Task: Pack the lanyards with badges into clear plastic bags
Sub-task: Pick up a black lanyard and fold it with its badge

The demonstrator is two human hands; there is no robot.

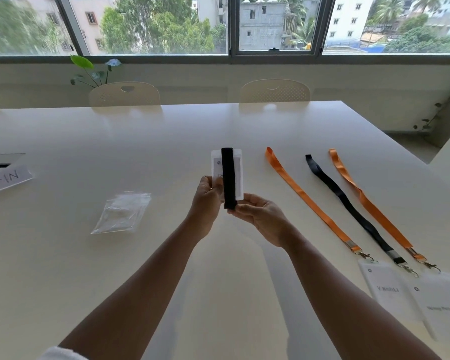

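Hands [205,201] [260,216] pinch wrapped badge [238,175] above table [166,141].

Black strap [229,178] on white badge [238,175]; two orange lanyards [309,201]; white table [115,141].

glossy white table [140,141], clear crinkled plastic bags [121,213].

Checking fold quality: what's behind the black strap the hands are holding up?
A white badge in a clear sleeve sits behind the folded black strap, held by the left hand and right hand. The strap covers the badge's middle, so its printed name is mostly hidden.
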